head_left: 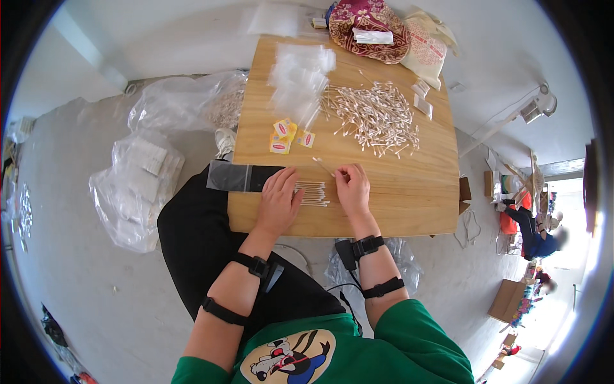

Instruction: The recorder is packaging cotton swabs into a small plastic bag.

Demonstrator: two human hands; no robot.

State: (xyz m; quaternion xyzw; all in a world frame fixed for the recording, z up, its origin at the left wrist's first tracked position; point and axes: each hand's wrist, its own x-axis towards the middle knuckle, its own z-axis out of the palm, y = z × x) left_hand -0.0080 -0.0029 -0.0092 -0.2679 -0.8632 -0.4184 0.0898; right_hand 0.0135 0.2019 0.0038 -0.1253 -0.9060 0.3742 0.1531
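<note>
My right hand [352,191] is closed in a pinch on a single cotton swab [322,166], which slants up and left from the fingertips. My left hand [279,197] lies flat, fingers stretched forward, against the left ends of a row of cotton swabs [313,194]. These swabs lie side by side near the table's front edge. Partly under my left fingers is a dark and clear plastic strip or bag [233,175] that juts past the table's left edge. A big loose heap of cotton swabs [377,118] spreads beyond my right hand.
Yellow printed cards [281,136] and a stack of clear plastic bags [299,77] sit at the left of the wooden table [409,205]. Small white packets [423,107] and cloth bags [368,22] are at the far right. Large plastic sacks [131,185] stand on the floor. People work far right.
</note>
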